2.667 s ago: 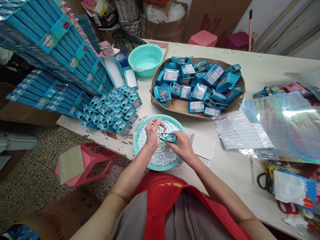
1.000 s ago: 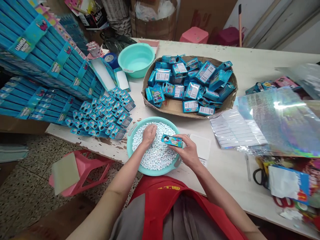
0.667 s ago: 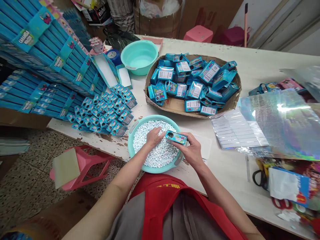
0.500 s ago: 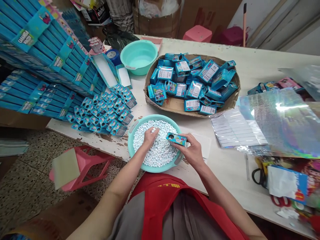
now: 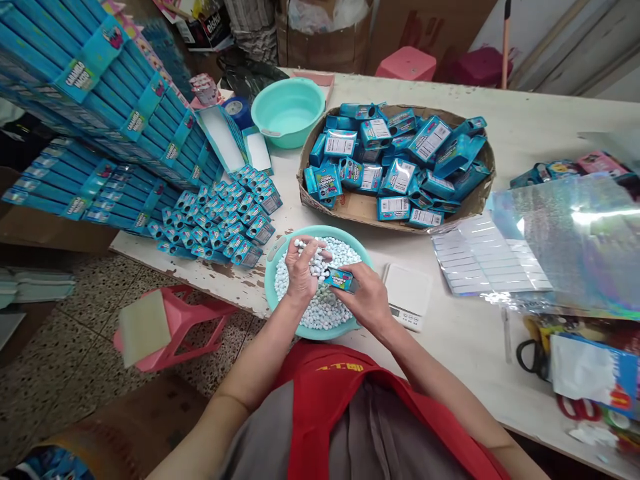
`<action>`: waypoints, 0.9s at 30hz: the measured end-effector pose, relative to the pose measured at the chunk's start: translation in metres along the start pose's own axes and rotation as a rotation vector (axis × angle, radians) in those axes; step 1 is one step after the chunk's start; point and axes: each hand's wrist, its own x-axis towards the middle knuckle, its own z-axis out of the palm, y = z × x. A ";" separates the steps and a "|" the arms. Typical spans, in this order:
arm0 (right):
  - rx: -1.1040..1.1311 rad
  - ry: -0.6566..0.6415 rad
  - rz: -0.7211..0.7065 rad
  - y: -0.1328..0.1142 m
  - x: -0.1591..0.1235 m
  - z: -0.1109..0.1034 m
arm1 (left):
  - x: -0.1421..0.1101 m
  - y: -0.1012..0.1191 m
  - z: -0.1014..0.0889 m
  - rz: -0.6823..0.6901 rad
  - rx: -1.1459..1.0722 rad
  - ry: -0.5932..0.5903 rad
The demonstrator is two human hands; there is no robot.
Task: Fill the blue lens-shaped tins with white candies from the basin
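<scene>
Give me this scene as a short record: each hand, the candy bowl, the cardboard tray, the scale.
Right hand: gripping a blue box
Left hand: cupping white candies close to the blue box
Candy bowl: turquoise, below the held box, with more white candies
Cardboard tray: beyond the bowl, heaped with blue boxes
Scale: on the table, right of the bowl

The only view looks from the person's head, facing forward and steeply down past the apron [image 5: 310, 413]. The left hand [image 5: 301, 273] and right hand [image 5: 369, 293] appear near mid-frame, fairly close; the table [image 5: 455, 353] stretches beyond them, floor [image 5: 87, 340] showing lower left.
</scene>
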 end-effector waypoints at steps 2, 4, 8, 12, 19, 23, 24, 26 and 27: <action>0.008 -0.010 0.002 0.003 0.002 0.001 | 0.002 -0.001 0.001 -0.014 0.024 0.014; 0.025 -0.016 0.005 0.006 0.003 0.001 | 0.004 -0.002 0.003 -0.015 0.055 0.034; 0.080 -0.006 0.014 0.010 0.003 0.000 | 0.006 -0.003 0.006 -0.008 0.106 0.053; 0.129 0.004 0.016 0.009 0.004 -0.003 | 0.006 -0.003 0.010 0.015 0.136 0.045; 0.154 0.037 0.044 0.009 0.005 -0.005 | 0.003 -0.005 0.017 0.065 0.160 0.040; 0.136 0.050 0.055 0.009 0.006 -0.006 | 0.003 -0.006 0.018 0.089 0.189 0.066; 0.138 0.052 0.055 0.009 0.005 -0.006 | 0.003 -0.006 0.018 0.099 0.196 0.076; 0.144 0.055 0.057 0.008 0.005 -0.007 | 0.001 -0.007 0.019 0.114 0.209 0.083; 0.151 0.053 0.056 0.007 0.005 -0.007 | 0.001 -0.007 0.019 0.114 0.212 0.078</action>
